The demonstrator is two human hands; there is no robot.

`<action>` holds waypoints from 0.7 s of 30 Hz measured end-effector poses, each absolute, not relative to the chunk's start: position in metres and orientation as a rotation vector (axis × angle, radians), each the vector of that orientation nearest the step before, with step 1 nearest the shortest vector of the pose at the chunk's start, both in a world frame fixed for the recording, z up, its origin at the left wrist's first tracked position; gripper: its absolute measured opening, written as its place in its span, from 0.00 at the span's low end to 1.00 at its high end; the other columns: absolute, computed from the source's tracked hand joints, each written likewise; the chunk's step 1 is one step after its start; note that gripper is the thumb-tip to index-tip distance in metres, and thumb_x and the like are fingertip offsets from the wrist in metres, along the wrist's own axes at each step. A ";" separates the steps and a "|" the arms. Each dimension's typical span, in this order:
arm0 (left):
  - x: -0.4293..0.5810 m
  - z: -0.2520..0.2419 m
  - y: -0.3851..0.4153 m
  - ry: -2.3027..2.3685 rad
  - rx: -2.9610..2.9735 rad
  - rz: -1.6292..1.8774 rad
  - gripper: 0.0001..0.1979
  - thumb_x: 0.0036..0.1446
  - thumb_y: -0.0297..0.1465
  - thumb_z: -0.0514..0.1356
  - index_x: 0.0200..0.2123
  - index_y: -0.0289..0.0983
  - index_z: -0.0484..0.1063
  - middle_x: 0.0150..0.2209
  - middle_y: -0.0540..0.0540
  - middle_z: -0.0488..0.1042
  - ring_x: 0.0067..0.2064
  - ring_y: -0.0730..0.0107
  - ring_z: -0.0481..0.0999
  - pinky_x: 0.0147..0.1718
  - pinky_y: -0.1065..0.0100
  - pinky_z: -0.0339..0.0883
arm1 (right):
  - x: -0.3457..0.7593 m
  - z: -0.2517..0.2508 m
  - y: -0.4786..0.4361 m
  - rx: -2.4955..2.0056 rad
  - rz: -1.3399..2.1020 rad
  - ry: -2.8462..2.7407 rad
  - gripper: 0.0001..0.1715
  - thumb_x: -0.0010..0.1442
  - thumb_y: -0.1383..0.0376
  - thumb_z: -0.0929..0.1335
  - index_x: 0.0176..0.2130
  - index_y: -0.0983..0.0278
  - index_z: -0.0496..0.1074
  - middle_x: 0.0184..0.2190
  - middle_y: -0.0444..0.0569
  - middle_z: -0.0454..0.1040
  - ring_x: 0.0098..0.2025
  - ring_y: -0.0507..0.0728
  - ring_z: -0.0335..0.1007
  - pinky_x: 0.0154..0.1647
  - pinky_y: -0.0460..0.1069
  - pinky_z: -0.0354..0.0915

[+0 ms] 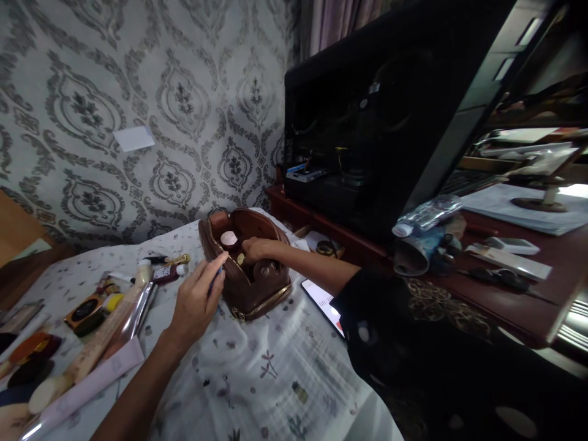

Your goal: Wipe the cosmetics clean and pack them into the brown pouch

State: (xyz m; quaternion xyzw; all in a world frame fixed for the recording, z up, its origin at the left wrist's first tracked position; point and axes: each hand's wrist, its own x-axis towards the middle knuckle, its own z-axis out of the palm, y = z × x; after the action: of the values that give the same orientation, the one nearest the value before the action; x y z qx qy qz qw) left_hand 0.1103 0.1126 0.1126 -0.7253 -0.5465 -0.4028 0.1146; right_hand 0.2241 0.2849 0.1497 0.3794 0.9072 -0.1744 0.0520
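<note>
Left hand [197, 300] pinches a slim blue item [215, 279] at the left rim of the brown bag [257, 296], centre on the patterned cloth [257, 380]. Right hand [258, 250] is inside the bag; its grip cannot be told. Advisable: spread the bag's mouth wide. Phone [318, 299], right, displays "00"; pink tube [98, 381], near left, unreadable

Damask-patterned wallpaper [179, 104] and a mauve curtain [340, 18] dress a room in what appears to be a home. Cosmetic tubes [92, 383] and small bottles [168, 274] lie across a printed cloth [257, 392], beside a reddish-brown desk [554, 294] cluttered with a clear plastic bottle [429, 214] and papers [489, 202].
</note>
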 end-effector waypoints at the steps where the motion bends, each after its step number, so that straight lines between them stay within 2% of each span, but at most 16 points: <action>1: 0.111 0.113 0.112 -1.603 -2.125 -1.182 0.19 0.70 0.32 0.50 0.61 0.40 0.66 0.44 0.43 0.75 0.43 0.67 0.76 0.44 0.66 0.70 | 0.225 0.150 0.284 1.165 -0.539 2.751 0.26 0.46 0.61 0.77 0.45 0.69 0.80 0.41 0.59 0.82 0.44 0.64 0.80 0.41 0.48 0.72; 11: 0.111 0.112 0.115 -1.637 -2.112 -1.188 0.19 0.70 0.33 0.49 0.59 0.37 0.68 0.41 0.43 0.75 0.42 0.67 0.76 0.43 0.67 0.70 | 0.225 0.148 0.282 1.244 -0.566 2.699 0.24 0.45 0.62 0.78 0.42 0.67 0.81 0.40 0.56 0.82 0.43 0.63 0.80 0.39 0.46 0.71; 15: 0.114 0.114 0.116 -1.690 -2.106 -1.176 0.19 0.70 0.34 0.48 0.59 0.37 0.68 0.42 0.42 0.75 0.43 0.65 0.77 0.45 0.65 0.70 | 0.225 0.147 0.281 1.196 -0.528 2.697 0.23 0.48 0.61 0.77 0.44 0.69 0.81 0.41 0.58 0.82 0.44 0.64 0.80 0.39 0.46 0.71; 18: 0.112 0.111 0.111 -1.734 -2.116 -1.160 0.21 0.70 0.34 0.48 0.63 0.37 0.62 0.50 0.40 0.75 0.50 0.63 0.76 0.51 0.63 0.69 | 0.224 0.149 0.281 1.128 -0.490 2.736 0.20 0.58 0.62 0.72 0.47 0.72 0.79 0.45 0.62 0.80 0.48 0.63 0.79 0.41 0.45 0.69; 21: 0.103 0.101 0.099 -1.771 -2.111 -1.141 0.22 0.69 0.33 0.50 0.64 0.37 0.58 0.59 0.38 0.71 0.58 0.61 0.73 0.56 0.61 0.68 | 0.225 0.152 0.282 1.062 -0.454 2.800 0.19 0.65 0.63 0.66 0.50 0.72 0.77 0.48 0.62 0.79 0.50 0.61 0.77 0.43 0.45 0.67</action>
State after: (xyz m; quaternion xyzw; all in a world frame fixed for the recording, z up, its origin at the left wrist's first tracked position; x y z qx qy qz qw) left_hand 0.1031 0.0986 0.1008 -0.7056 -0.5920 -0.3813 0.0795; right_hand 0.2247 0.2821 0.1522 0.3502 0.9229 -0.1497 0.0561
